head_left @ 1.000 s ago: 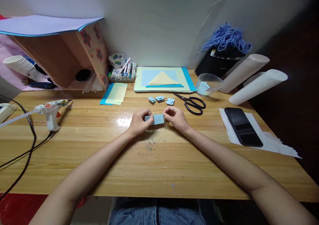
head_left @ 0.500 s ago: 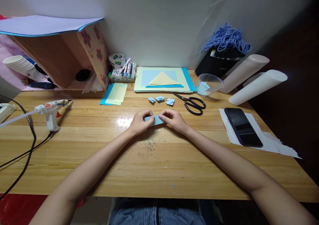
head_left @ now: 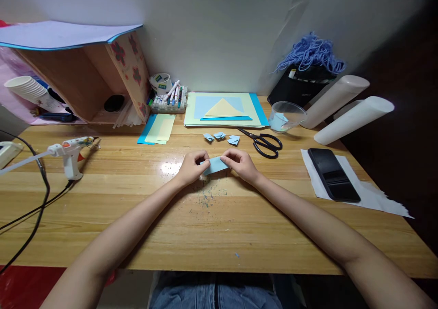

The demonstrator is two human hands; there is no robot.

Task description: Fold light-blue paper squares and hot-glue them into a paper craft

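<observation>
Between my hands is a light blue strip of paper [head_left: 216,165], just above the table. My left hand [head_left: 193,166] pinches its left end between thumb and fingers. The right end is pinched by my right hand [head_left: 241,164]. Just beyond the strip lie several small folded blue paper pieces [head_left: 219,136]. Black-handled scissors [head_left: 265,142] rest to their right, blades pointing to the back left. Small dark paper scraps [head_left: 208,194] are scattered on the wood in front of my hands.
Layered coloured paper sheets [head_left: 191,117] lie at the back, near a marker box [head_left: 169,101] and smaller sheets [head_left: 160,128]. A glue gun [head_left: 72,156] with its cord stands left, below a cardboard box [head_left: 128,71]. A plastic cup [head_left: 294,117], white rolls [head_left: 354,119] and phone [head_left: 333,174] are right.
My right hand has shifted slightly right, and more of the blue paper strip shows between my fingers. Its face is now tilted more toward me and looks lighter.
</observation>
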